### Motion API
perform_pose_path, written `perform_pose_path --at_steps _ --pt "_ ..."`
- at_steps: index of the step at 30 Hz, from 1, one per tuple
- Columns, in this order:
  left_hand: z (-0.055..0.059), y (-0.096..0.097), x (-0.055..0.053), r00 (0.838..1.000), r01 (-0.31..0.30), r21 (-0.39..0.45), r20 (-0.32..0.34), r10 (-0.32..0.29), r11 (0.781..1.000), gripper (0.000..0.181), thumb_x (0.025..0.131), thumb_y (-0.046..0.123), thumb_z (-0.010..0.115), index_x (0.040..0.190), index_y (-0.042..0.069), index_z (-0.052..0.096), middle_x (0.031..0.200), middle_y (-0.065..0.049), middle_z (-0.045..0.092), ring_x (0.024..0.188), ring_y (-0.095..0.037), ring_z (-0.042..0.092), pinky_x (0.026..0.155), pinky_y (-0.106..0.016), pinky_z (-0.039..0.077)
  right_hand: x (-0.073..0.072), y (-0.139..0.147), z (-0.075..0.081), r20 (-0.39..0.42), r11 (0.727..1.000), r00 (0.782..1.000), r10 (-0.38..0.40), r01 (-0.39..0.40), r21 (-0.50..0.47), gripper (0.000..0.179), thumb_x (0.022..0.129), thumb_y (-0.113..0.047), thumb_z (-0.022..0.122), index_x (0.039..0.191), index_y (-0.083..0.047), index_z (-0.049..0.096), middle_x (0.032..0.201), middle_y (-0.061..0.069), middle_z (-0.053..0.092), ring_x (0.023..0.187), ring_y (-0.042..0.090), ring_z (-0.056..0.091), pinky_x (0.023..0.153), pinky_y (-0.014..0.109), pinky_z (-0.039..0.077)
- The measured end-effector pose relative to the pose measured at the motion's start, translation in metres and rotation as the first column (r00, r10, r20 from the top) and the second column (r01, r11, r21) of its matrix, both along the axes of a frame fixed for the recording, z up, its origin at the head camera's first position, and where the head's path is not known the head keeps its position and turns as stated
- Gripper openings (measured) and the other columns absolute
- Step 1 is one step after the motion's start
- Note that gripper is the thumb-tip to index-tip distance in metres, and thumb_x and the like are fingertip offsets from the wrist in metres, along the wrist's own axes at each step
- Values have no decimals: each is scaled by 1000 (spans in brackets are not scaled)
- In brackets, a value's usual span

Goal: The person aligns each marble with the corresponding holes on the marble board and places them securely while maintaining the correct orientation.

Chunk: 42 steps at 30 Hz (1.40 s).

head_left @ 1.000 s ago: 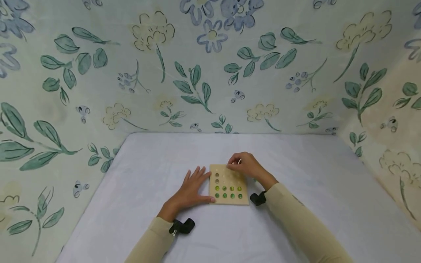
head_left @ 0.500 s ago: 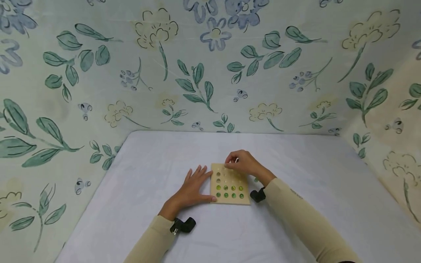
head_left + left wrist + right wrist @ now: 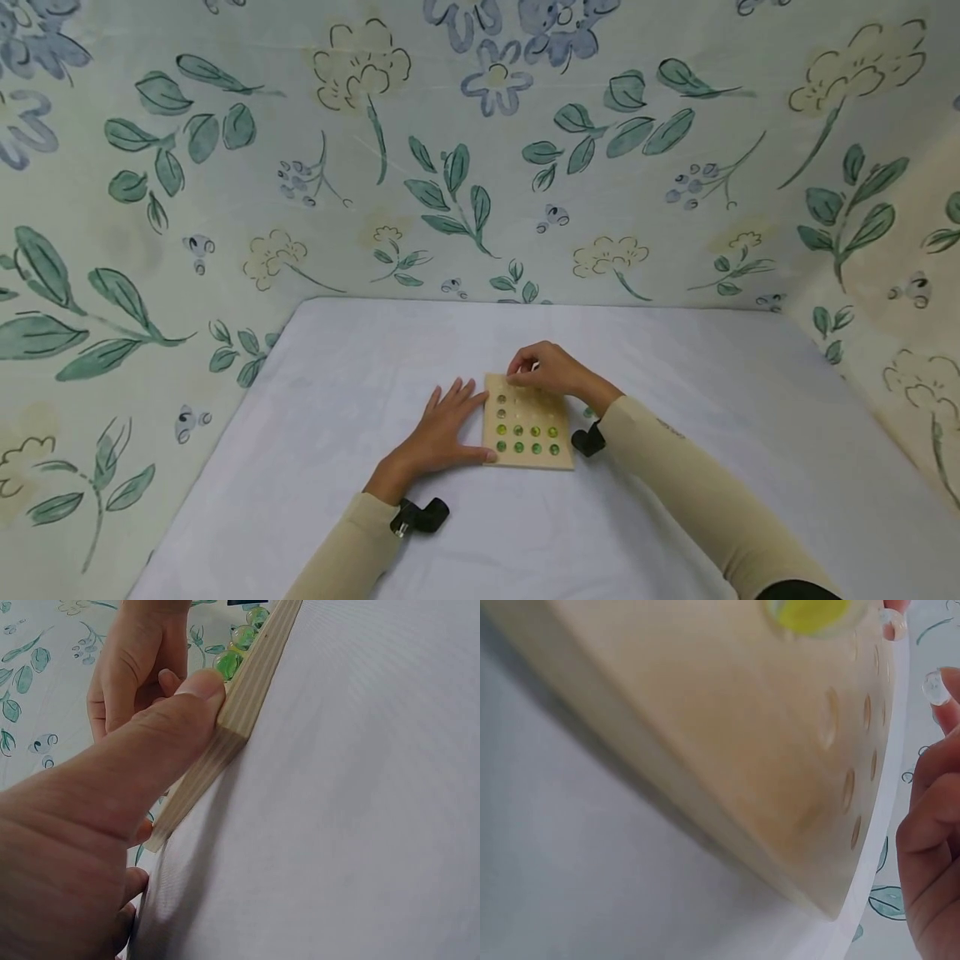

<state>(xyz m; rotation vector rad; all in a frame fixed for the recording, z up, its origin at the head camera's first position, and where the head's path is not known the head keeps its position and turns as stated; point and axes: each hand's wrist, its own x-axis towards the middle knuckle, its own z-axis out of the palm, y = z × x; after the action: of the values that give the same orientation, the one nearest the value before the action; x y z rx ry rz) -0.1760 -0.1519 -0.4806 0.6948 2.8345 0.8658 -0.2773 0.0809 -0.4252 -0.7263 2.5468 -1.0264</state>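
A square wooden board (image 3: 536, 410) with rows of round holes lies on the table. Green marbles (image 3: 519, 447) fill its nearest row, and yellow-green marbles (image 3: 518, 430) the one behind. Farther up, clear marbles (image 3: 502, 407) sit in the left column; other holes there are bare. My left hand (image 3: 442, 433) lies spread along the board's left edge, its thumb (image 3: 201, 684) pressing the near corner. Over the far-left part of the board, my right hand (image 3: 553, 369) pinches a clear glass marble (image 3: 934, 688) between thumb and finger, just above the surface.
The table (image 3: 375, 333) wears a white cloth, and a floral fabric wall (image 3: 450, 167) rises behind and at the sides. Black wrist cameras (image 3: 422, 516) sit on both wrists. A small green spot (image 3: 588, 412) shows right of the board, beside my right wrist.
My right hand has shifted left along the far edge of the board, still pinching the marble. My left hand keeps its place at the board's edge. The head view has turned slightly.
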Motion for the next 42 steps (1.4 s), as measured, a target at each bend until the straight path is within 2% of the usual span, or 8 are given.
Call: perform_pose_path --at_steps 11,28,42 --pt "1 1 2 1000 11 8 6 -11 1000 100 74 70 67 152 19 32 160 -8 17 148 -24 2 117 -50 -4 -3 -5 -1 41 998 997 62 -61 -4 9 89 -22 70 90 -14 72 77 2 61 62 13 52 53 24 44" --pt "1 1 0 1000 7 -2 6 -7 1000 98 75 70 66 152 19 32 160 -7 17 148 -24 2 117 -50 -4 -7 -8 -5 125 999 991 48 -48 1 5 89 -20 70 93 -16 71 74 4 60 56 15 54 50 25 46" --pt "0 1 2 1000 2 8 3 -2 1000 100 74 71 65 152 19 31 160 -7 16 148 -24 3 117 -52 -4 -5 -10 -5 127 998 990 57 -59 15 5 90 -19 69 94 -16 71 74 4 61 57 15 55 51 24 47"
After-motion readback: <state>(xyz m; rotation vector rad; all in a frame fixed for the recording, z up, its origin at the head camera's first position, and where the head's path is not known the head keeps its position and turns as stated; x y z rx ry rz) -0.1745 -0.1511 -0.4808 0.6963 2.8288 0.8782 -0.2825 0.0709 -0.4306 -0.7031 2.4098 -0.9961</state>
